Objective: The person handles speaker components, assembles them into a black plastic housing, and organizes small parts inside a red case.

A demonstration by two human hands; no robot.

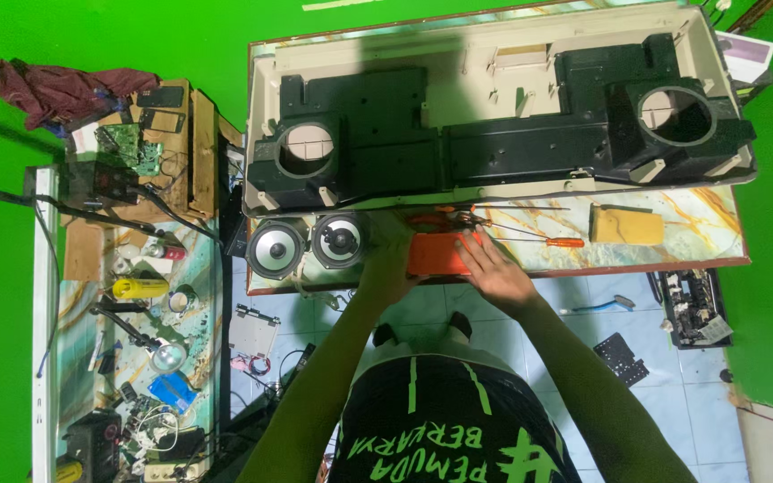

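An orange rectangular case (431,253) lies at the near edge of a marble-patterned table (691,224). My left hand (385,266) grips its left end, and my right hand (492,268) rests flat on its right side with fingers spread. Just behind the case lie orange-handled screwdrivers (565,241) and thin metal rods. Two round loudspeakers (308,245) sit left of my left hand. A large beige housing with black speaker mounts (494,125) fills the far part of the table.
A yellow sponge block (626,224) lies right of the screwdrivers. A cluttered side bench (136,295) at left holds tools, a circuit board, a yellow can and a dark red cloth. Circuit boards and parts lie on the tiled floor.
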